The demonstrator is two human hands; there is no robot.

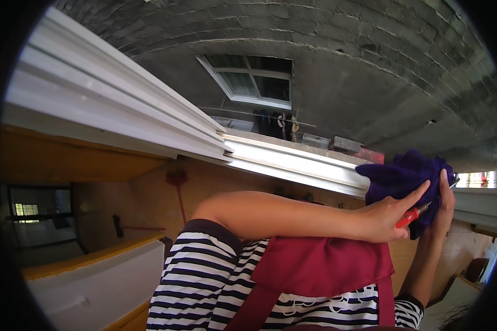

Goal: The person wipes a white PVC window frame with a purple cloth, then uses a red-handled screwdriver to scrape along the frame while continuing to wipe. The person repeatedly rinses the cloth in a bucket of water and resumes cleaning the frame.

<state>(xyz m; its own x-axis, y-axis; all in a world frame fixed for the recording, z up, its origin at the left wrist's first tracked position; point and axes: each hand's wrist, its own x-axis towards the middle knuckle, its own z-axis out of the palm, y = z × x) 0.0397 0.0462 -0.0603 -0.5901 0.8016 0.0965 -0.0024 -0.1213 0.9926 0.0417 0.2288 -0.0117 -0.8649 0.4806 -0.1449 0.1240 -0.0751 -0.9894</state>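
My left hand (383, 219) reaches across my body and grips the red handle of a screwdriver-like tool (408, 217), its index finger extended over a purple cloth (401, 182). The tool's metal shaft runs up into the bunched cloth, and a metal tip shows past the cloth's right side. My right hand (445, 200) holds that cloth from the right, fingers upright along it. Both hands are close together above the right part of a white window frame's sill track (298, 161). The cloth hides part of the track and of the shaft.
White sliding-window frame rails (107, 91) slant in from the left. Outside stand a grey block wall (335, 25), another window (256, 78) and a rod (265, 116) with hanging items. Indoors, a red broom (178, 182) and a red-handled tool (143, 228) are on the left.
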